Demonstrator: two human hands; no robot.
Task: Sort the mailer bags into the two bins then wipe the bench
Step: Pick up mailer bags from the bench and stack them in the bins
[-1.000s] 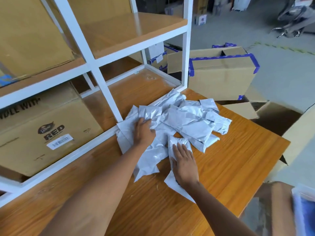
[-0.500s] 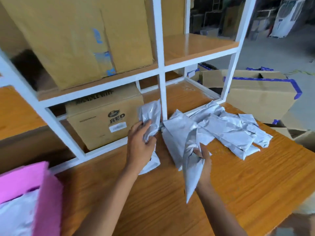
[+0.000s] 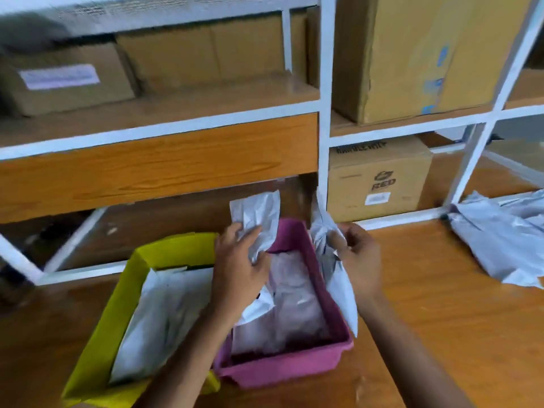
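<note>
My left hand [image 3: 238, 260] grips a crumpled grey mailer bag [image 3: 256, 214] over the pink bin [image 3: 282, 369]. My right hand [image 3: 357, 257] pinches a second grey mailer bag [image 3: 338, 278] that hangs along the pink bin's right wall. Mailer bags lie inside the pink bin. The yellow bin [image 3: 100, 334] stands to its left on the wooden bench [image 3: 441, 319], with white mailer bags [image 3: 164, 316] in it. A pile of loose mailer bags [image 3: 500, 240] lies at the right edge of the view.
A white metal shelf frame [image 3: 323, 142] rises right behind the bins. Cardboard boxes fill its shelves, one marked RED [image 3: 379, 178] at bench level and a large one [image 3: 418, 54] above it.
Both hands lifted a mailer bag each from the pile and carried them left to the pink bin. The view swung left, so the pile now sits at the right edge.
</note>
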